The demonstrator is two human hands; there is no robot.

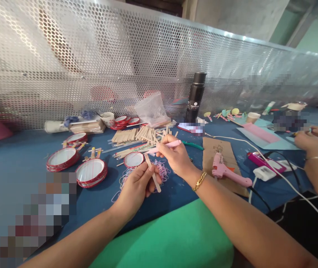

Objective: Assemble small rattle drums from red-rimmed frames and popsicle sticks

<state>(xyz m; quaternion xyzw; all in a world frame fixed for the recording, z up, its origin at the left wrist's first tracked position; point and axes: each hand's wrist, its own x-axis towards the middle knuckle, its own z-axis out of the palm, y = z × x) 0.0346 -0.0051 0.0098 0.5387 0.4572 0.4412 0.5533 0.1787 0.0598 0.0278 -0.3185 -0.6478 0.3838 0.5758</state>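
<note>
My left hand [140, 182] pinches a wooden craft stick [155, 178], which slants upward between thumb and fingers. In my right hand [174, 154] is a slim pink pen [172, 144], its tip end close to the upper end of the stick; I cannot tell whether they touch. Beneath my hands lies a loose heap of pastel rubber bands [163, 169]. A round red-rimmed disc [133, 160] with a pale face rests just behind the left hand. Farther back, many loose craft sticks [125, 136] are spread in a pile.
Stacks of red-rimmed discs [90, 171] stand at left. A pink glue gun [225, 171] lies on cardboard [207, 149] at right, near white cables and a power strip [276, 165]. A black bottle [195, 98] stands behind. Another person's hands [312, 143] are at far right.
</note>
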